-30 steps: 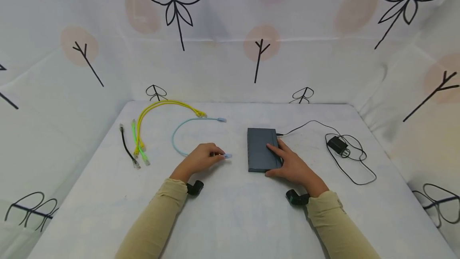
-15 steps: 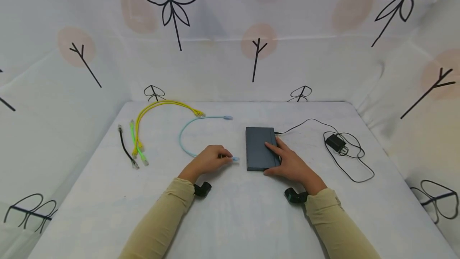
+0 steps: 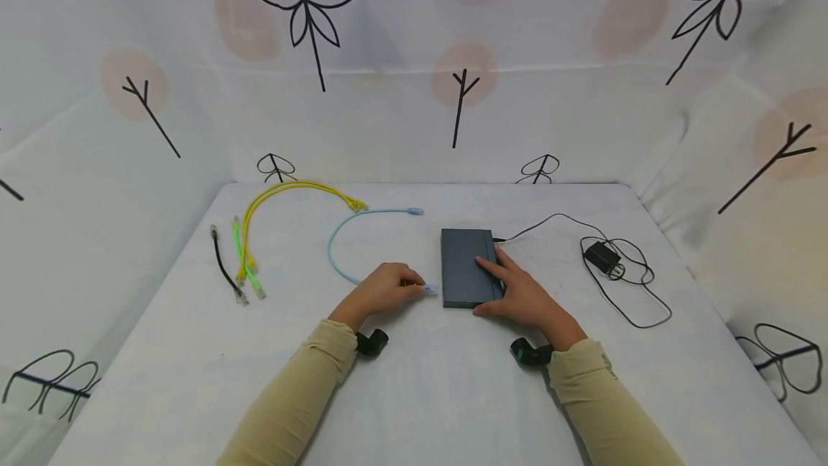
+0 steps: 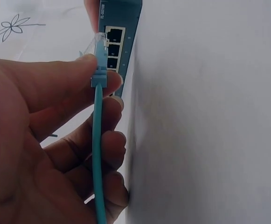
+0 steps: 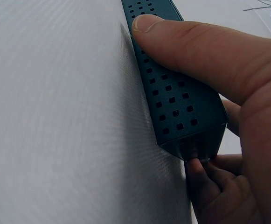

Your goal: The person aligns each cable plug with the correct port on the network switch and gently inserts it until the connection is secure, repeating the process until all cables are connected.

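Note:
My left hand [image 3: 387, 288] pinches one plug [image 4: 101, 58] of a light blue Ethernet cable [image 3: 331, 239] between thumb and fingers. The plug's clear tip points at the row of ports [image 4: 114, 49] on the left side of a dark network switch [image 3: 466, 265]; a small gap shows between them in the head view. The cable's other plug [image 3: 415, 211] lies on the table. My right hand [image 3: 525, 299] holds the switch, its thumb against the perforated near side [image 5: 172, 100], one finger across the top and others at the right side.
A thin cord runs from the switch's far right corner to a black power adapter [image 3: 602, 257] amid loose loops. On the left lie yellow cables [image 3: 284, 187], a green cable [image 3: 241, 250] and a short black cable [image 3: 223, 261]. Printed fabric walls [image 3: 388, 128] enclose the white table [image 3: 440, 394].
My left hand has moved right with the blue plug, closer to the switch, dragging the cable along. The right hand keeps its hold and the switch stays almost in place.

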